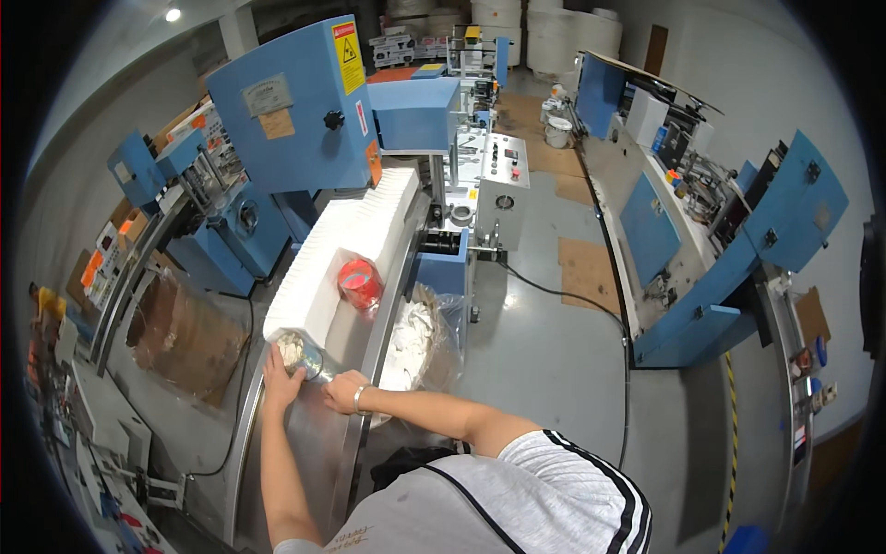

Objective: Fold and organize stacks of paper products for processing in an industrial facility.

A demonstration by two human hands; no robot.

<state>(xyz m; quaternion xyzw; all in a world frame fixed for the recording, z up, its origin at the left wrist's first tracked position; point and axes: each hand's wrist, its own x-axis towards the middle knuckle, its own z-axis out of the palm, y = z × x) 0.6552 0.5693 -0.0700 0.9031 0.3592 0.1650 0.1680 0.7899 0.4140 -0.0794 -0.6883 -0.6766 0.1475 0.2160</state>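
A long row of upright white sheets, like tissue or paper [355, 231], lies along a metal trough [318, 443]. Against its near end sits a round, shiny, clear-sided thing [293, 351], its kind unclear. My left hand [281, 380] is on its near left side, fingers and thumb curved round it. My right hand [345, 391] is closed beside its lower right edge; the fingertips are hard to see. Farther along, a red round thing in clear plastic [360, 282] rests against the right side of the white row.
A blue machine cabinet [291, 111] overhangs the trough's far end. To its right stands a control panel [506, 162] with buttons. A clear bag of white material [415, 342] is right of the trough. A black cable [563, 297] crosses the floor. More blue machinery [651, 226] lines the right.
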